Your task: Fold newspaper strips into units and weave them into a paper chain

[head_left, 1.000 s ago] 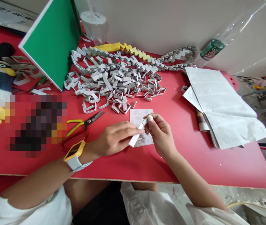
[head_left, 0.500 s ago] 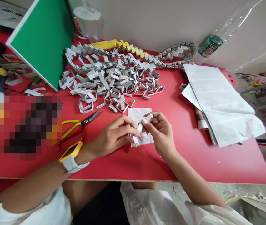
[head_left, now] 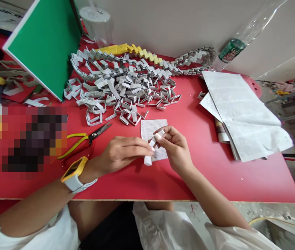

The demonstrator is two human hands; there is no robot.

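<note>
Currently, fingers point(head_left: 137, 151) pinch folded paper point(head_left: 148, 160); behind stands a lidded cup point(head_left: 98, 27)

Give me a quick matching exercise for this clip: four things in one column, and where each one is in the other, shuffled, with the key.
Things
1. folded paper strip
2. watch
3. printed sheet
4. green board

Places
A. lying on the red table, partly hidden by the hands
B. standing to the left of the pile of folded papers
C. in the fingers of the left hand and right hand
D. around the left wrist

Pairs: 1-C, 2-D, 3-A, 4-B
</note>
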